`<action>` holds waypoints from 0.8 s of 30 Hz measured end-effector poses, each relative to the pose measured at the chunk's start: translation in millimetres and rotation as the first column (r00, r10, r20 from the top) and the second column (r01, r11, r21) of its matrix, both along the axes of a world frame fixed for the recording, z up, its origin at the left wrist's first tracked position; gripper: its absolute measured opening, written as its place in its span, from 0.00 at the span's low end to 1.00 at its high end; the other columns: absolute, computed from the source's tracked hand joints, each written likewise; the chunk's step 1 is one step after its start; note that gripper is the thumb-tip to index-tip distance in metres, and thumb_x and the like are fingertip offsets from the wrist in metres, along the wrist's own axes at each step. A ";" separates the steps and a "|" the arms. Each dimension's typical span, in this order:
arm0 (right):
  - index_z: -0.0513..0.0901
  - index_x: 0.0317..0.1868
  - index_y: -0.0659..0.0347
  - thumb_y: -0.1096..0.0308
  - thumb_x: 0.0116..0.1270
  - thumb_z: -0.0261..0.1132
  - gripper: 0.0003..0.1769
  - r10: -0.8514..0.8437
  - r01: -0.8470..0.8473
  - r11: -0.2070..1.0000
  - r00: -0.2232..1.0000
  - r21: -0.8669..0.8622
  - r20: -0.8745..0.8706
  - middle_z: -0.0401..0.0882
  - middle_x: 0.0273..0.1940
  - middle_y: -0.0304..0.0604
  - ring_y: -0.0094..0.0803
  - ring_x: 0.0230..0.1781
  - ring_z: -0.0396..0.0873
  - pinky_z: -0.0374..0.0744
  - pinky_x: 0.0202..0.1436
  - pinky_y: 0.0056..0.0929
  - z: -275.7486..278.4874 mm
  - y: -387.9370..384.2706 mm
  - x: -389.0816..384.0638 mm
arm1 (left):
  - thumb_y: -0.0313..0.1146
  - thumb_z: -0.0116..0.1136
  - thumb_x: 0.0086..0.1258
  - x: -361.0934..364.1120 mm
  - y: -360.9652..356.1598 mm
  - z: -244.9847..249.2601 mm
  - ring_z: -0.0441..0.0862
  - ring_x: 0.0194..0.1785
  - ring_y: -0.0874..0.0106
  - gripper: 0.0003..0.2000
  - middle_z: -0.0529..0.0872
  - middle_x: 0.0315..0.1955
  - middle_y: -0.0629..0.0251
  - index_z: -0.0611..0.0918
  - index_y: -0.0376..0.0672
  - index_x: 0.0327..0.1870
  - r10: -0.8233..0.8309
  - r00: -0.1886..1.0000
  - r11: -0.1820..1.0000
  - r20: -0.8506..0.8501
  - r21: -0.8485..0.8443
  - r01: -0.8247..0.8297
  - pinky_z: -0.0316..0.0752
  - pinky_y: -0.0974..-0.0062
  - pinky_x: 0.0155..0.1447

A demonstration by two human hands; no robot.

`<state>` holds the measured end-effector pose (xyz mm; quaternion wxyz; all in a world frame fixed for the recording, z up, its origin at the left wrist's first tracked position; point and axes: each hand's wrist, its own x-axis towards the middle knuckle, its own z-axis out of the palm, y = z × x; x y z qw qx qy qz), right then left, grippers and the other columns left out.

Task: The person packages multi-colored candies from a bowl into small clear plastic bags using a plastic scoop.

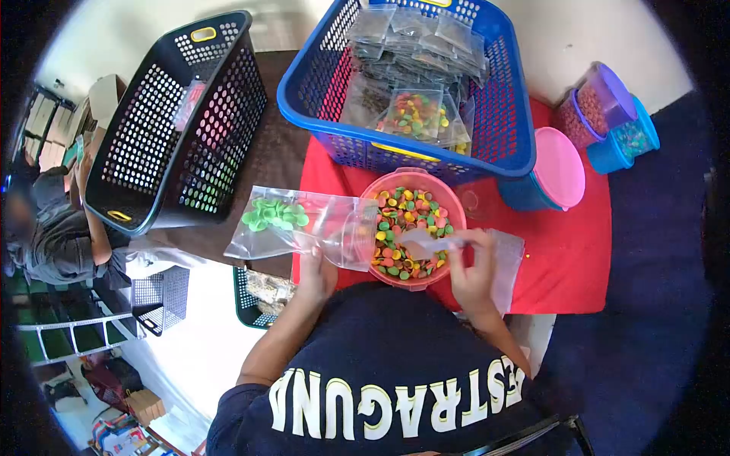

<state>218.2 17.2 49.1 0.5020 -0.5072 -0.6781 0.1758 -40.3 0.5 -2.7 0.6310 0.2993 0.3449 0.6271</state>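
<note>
Holding a clear, flat plastic bag [323,216] of small green discs [274,215]: left hand [316,272] is gripping its near edge, bag's end overhanging a round pink plastic bowl [411,285] of multicoloured discs [397,263]. Bag is likely handling light, limp, slippery; best pinching near an edge. Right hand [475,272] is holding a translucent whitish scoop [426,243] over the bowl. Perforated blue plastic basket [295,97] is standing beyond.

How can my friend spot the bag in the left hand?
Find the big blue basket. Just in front sits a round pink bowl, and the left hand holds the clear plastic bag partly over it. It shows only green discs, unlike the mixed-colour bag in the basket.
</note>
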 end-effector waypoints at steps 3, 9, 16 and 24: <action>0.77 0.46 0.63 0.76 0.68 0.66 0.08 0.130 -0.142 0.981 0.987 -0.134 -0.089 0.78 0.40 0.41 0.26 0.37 0.77 0.76 0.43 0.27 1.1 -0.1 -22.5 | 0.70 0.57 0.63 10.7 3.2 2.8 0.72 0.69 0.56 0.52 0.71 0.68 0.51 0.52 0.42 0.78 -0.049 0.999 0.999 -0.009 0.023 0.049 0.68 0.53 0.71; 0.77 0.49 0.63 0.71 0.73 0.63 0.08 0.131 -0.384 0.854 0.812 -0.351 -0.569 0.77 0.41 0.34 0.20 0.40 0.76 0.75 0.45 0.24 -10.2 9.9 -29.6 | 0.65 0.73 0.52 43.4 13.9 30.5 0.73 0.68 0.61 0.57 0.65 0.70 0.57 0.55 0.41 0.75 -0.138 0.981 0.975 -0.133 0.156 0.159 0.81 0.58 0.60; 0.78 0.43 0.64 0.70 0.69 0.67 0.08 0.172 -0.429 0.813 0.823 -0.394 -0.542 0.75 0.37 0.35 0.20 0.39 0.74 0.73 0.42 0.23 -26.5 18.9 -29.4 | 0.56 0.74 0.58 49.2 8.5 17.4 0.68 0.71 0.61 0.56 0.62 0.72 0.53 0.47 0.48 0.80 -0.141 0.979 0.953 -0.149 0.249 0.175 0.71 0.55 0.69; 0.78 0.39 0.65 0.72 0.65 0.68 0.08 0.132 -0.250 0.880 0.945 -0.403 -0.298 0.78 0.34 0.42 0.32 0.35 0.77 0.74 0.41 0.31 -9.1 28.6 -20.6 | 0.37 0.72 0.64 -33.6 -21.8 84.4 0.78 0.62 0.66 0.39 0.81 0.60 0.52 0.64 0.39 0.74 -0.736 0.413 0.666 -0.537 -0.459 0.588 0.72 0.67 0.67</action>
